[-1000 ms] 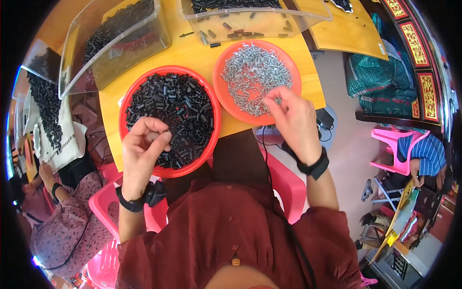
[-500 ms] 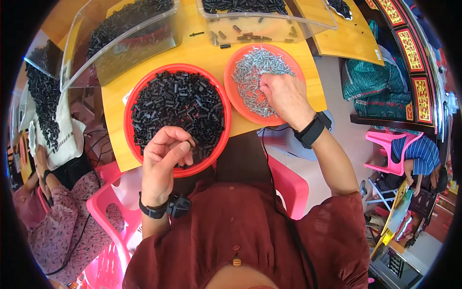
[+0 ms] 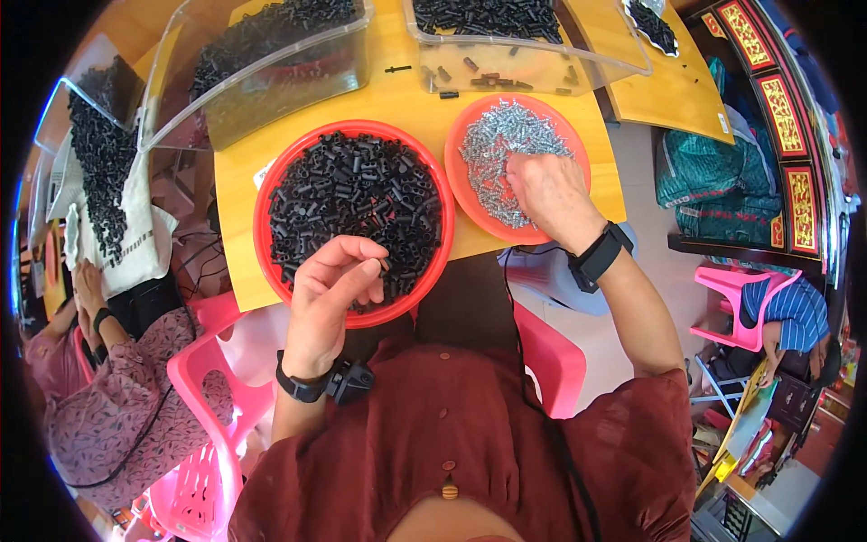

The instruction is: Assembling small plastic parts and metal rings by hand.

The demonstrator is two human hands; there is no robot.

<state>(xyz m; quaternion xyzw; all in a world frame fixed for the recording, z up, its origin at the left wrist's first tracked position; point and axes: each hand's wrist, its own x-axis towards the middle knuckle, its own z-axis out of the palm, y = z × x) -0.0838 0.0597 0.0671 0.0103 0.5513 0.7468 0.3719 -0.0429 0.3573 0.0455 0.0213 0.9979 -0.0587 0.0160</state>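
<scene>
My left hand (image 3: 332, 287) hovers over the near edge of a red round tub (image 3: 444, 226), its thumb and forefinger pinched on a small dark piece (image 3: 385, 265) that is mostly hidden. Inside the tub lies a heap of short black plastic tubes (image 3: 339, 185). To the right, my right hand (image 3: 553, 194) reaches into a shallow orange-red plate (image 3: 466, 191) spread with small silver screws (image 3: 492, 149). Its fingers are drawn together among the screws, and whatever they pinch cannot be made out.
Two clear plastic bins (image 3: 298, 104) (image 3: 533, 68) with black parts stand along the table's far side. A few loose black parts (image 3: 397, 70) lie on the yellow table (image 3: 237, 217). At left sits another person (image 3: 126, 388) beside more black pieces; a person in a striped shirt (image 3: 786, 303) is at right.
The whole view has shifted, so the table and tubs appear slightly farther right. My left hand keeps its pinch and my right hand stays in among the screws.
</scene>
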